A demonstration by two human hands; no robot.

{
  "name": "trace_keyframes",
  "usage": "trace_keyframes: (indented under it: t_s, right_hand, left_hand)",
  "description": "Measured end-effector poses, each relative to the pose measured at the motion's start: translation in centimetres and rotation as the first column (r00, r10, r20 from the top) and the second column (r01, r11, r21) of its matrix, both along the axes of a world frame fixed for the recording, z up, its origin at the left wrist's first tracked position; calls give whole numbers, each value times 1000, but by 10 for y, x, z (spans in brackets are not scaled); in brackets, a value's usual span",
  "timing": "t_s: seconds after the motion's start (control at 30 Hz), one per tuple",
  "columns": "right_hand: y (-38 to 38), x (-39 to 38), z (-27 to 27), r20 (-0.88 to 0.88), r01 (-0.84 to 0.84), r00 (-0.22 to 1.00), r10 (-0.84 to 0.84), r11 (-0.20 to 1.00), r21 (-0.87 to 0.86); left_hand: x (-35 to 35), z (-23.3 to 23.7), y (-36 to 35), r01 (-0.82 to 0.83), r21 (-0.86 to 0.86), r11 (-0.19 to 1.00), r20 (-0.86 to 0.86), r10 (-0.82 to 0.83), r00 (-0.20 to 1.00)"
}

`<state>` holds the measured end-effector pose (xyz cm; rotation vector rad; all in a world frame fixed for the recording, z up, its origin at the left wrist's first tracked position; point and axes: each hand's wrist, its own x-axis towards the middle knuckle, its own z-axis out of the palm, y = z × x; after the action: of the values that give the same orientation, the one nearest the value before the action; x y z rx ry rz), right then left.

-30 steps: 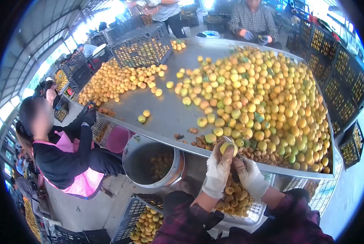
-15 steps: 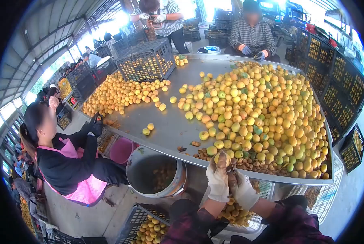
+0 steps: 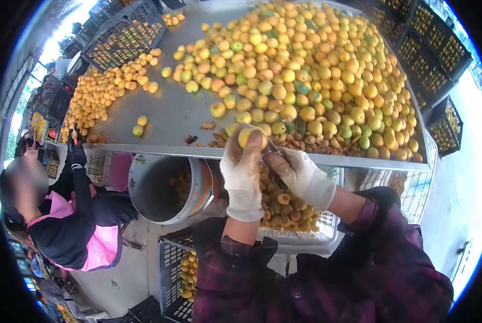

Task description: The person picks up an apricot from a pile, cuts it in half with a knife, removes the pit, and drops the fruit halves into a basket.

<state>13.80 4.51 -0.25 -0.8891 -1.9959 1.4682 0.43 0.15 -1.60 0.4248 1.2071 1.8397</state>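
Note:
My gloved left hand (image 3: 242, 171) is closed around a yellow apricot (image 3: 250, 138), just over the table's near edge. A thin knife (image 3: 270, 144) is in my gloved right hand (image 3: 300, 175), its blade lying against the fruit and its handle mostly hidden by the fingers. Both white gloves are stained brown at the fingers. Below the hands, a white crate (image 3: 327, 229) holds apricots that look cut or pitted. Behind them, a large heap of yellow and orange apricots (image 3: 316, 75) covers much of the metal table (image 3: 168, 121).
Brown scraps (image 3: 305, 141) lie along the table's front. A metal bucket (image 3: 160, 188) stands below its edge, left of my hands. A black crate (image 3: 168, 274) with apricots is near my legs. To the left sits a co-worker in a pink apron (image 3: 103, 245). Stacked crates (image 3: 429, 48) stand at the right.
My view has tilted down and shifted right, so the people beyond the table are out of sight. The hands remain together at the apricot, and the knife blade now shows against it.

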Motion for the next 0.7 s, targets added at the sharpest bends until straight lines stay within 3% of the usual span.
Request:
trace_keyframes:
  t_s: [0.1,0.13,0.17,0.2,0.27,0.33,0.4,0.43,0.47,0.53,0.57,0.6,0.67,0.7]
  right_hand:
    - [-2,-2,-3,98,-40,994,43,999,-33]
    - [-11,-8,-12,157,62,985,-74,995,77]
    - [-18,-10,-18,201,156,960,-195,969,192]
    - [-16,-10,-19,205,169,957,-205,969,181]
    - [-6,-9,-16,312,30,947,-69,992,126]
    - [-4,-2,-17,241,-7,970,-37,984,178]
    - [0,1,-22,37,3,999,-12,975,224]
    - [0,1,-24,39,5,999,-13,976,216]
    - [0,-1,-24,-24,-21,999,25,987,158]
    - [0,3,-18,-86,-49,995,57,995,92]
    - [2,6,-8,-71,-120,992,105,958,-262]
    - [4,9,-3,-74,-169,985,156,796,-581]
    - [6,10,-20,-100,-204,978,181,772,-602]
    - [3,6,-30,-170,-158,979,108,936,-314]
  left_hand:
    - [11,-7,3,-23,57,998,23,22,999]
    - [17,-8,3,-53,88,995,26,51,998]
    - [19,-2,2,-34,-37,999,-21,33,999]
    - [18,-3,2,-21,-49,999,-19,20,1000]
    - [13,-3,2,60,-190,980,74,-46,996]
    - [15,2,-1,44,-159,986,-8,-46,999]
    - [8,3,-4,63,-172,983,-198,-97,975]
    - [7,6,-8,63,-223,973,-164,-101,981]
    - [8,5,-9,66,-231,971,-159,-105,982]
    - [10,3,-10,68,-75,995,-292,-88,952]
    - [8,2,-10,97,-101,990,-246,-119,962]
    - [8,0,-10,98,-103,990,-247,-121,962]
    - [8,-2,-11,137,-14,991,-370,-132,920]
    - [8,-2,-10,137,-17,990,-367,-134,920]
